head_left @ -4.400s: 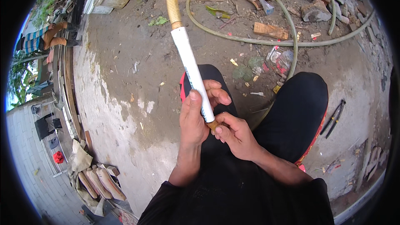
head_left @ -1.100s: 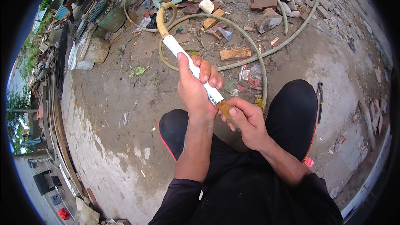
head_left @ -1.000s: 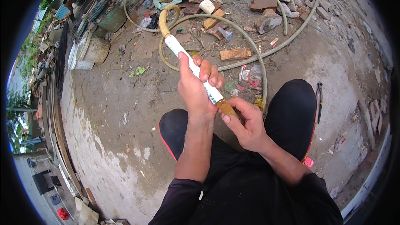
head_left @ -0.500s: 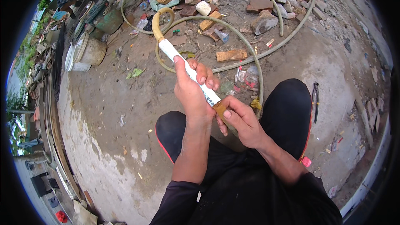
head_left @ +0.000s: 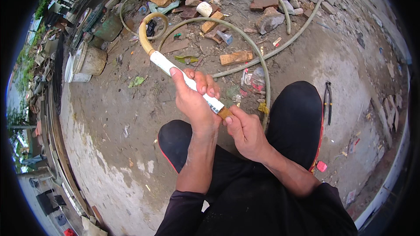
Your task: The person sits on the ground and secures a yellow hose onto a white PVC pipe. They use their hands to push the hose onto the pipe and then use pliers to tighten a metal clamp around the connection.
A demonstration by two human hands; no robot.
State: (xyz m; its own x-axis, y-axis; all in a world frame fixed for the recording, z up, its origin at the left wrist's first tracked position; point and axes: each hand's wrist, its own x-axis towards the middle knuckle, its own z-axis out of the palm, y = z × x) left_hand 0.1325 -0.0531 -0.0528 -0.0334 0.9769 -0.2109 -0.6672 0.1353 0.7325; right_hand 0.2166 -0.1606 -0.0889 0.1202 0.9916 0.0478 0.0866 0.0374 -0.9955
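Note:
A short white pipe (head_left: 162, 64) slants across in front of my knees, with my left hand (head_left: 192, 100) wrapped round its middle. From its far end a yellowish hose (head_left: 144, 36) bends over and loops down to the ground. Against the near end, the fingers of my right hand (head_left: 247, 132) close on a brown hose piece (head_left: 225, 113). Only a short stretch of that brown piece shows between the pipe's rim and my fingers. How deep it sits in the pipe is hidden.
Pincers (head_left: 328, 103) lie beside my right knee. Beyond the pipe, a greenish hose (head_left: 288, 46) curves over muddy ground among a wood block (head_left: 236, 58), bricks (head_left: 264, 3), and rubble. A dirty white bucket (head_left: 93, 60) lies tipped at the left, near a dark green container (head_left: 108, 28).
My right hand has moved up toward the pipe, so less of the brown piece shows. The pipe's far end has tilted left and lower, and the attached hose bends in a wider arc.

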